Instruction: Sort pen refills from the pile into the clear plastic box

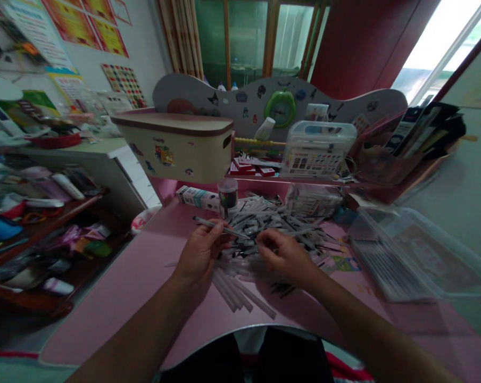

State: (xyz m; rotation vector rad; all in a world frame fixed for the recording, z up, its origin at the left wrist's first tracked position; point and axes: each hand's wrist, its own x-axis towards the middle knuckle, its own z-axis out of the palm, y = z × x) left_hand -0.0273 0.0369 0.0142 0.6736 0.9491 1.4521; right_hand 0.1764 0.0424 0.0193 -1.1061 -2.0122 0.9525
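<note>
While right hand (285, 256) loosely curled, left hand (198, 250) around a slanted pen (202, 220).

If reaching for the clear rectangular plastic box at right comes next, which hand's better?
Probably the right hand: it's nearer that clear rectangular plastic box. The left hand is farther away, holding a slim grey pen-like stick. Whether the right holds anything is unclear.

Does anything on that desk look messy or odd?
Yes: the heap of slim, pen-like pieces lies crisscross on the pink desk, looking spilled, while the pieces inside the clear box at right lie neatly side by side.
</note>
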